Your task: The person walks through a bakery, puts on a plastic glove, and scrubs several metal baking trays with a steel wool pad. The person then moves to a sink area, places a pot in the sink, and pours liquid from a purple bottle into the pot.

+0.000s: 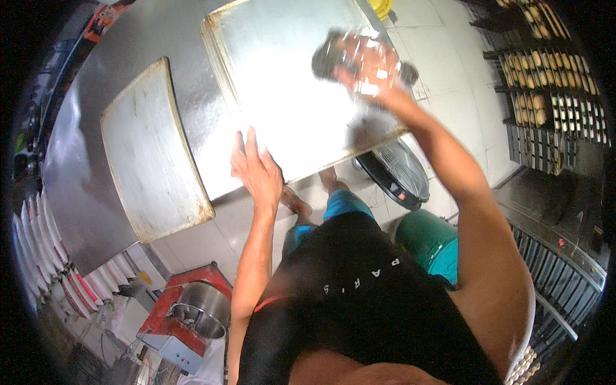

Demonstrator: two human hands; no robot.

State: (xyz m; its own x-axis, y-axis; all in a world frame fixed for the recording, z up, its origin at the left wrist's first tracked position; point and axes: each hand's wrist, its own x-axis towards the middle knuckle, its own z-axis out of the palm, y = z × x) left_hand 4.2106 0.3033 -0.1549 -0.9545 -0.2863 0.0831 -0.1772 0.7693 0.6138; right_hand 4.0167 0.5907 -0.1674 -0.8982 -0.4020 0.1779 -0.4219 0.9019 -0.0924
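Note:
A stack of metal baking trays lies on a stainless-steel table in front of me, its top surface bright with glare. My left hand rests flat at the near left edge of the stack, fingers apart, holding nothing. Over the right part of the top tray, my right hand is blurred by motion. It grips a dark object that sticks out on both sides of the hand; blur hides what it is. Left of the stack lies another baking tray with browned, worn edges.
A black floor fan and a green bin stand near my right side. Racks of bread pieces line the far right. At lower left are a red dough mixer with a steel bowl and stacked sacks.

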